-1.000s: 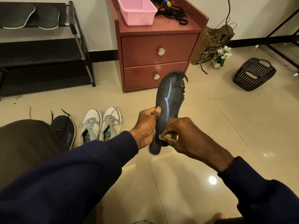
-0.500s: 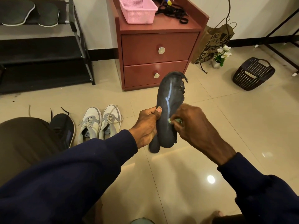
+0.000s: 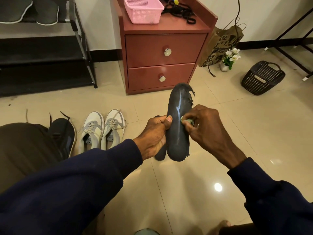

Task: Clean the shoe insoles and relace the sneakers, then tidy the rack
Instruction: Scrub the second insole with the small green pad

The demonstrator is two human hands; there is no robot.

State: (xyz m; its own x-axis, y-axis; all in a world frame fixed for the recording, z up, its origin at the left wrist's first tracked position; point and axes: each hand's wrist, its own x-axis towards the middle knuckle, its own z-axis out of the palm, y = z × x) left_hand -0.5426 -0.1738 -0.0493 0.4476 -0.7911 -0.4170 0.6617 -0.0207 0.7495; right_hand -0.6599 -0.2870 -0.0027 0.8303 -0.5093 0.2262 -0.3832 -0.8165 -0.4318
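Ahead, left hand [image 3: 155,133] grips insole [image 3: 177,119], right hand [image 3: 208,126] pinches cloth [image 3: 187,120]; white sneakers [image 3: 103,128], cabinet [image 3: 162,48] behind.

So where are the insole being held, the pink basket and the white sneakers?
insole [image 3: 174,138]: head view, middle of its dark face.
pink basket [image 3: 145,15]: head view, its front wall.
white sneakers [image 3: 94,119]: head view, toe of one shoe.

One wide-angle camera rode on the person's head, facing forward and down. It sat close above the left hand [image 3: 153,134] and right hand [image 3: 208,128], with the tiled floor [image 3: 254,133] farther below, and reached as far as the wall [image 3: 100,22] behind the drawer cabinet [image 3: 160,48].
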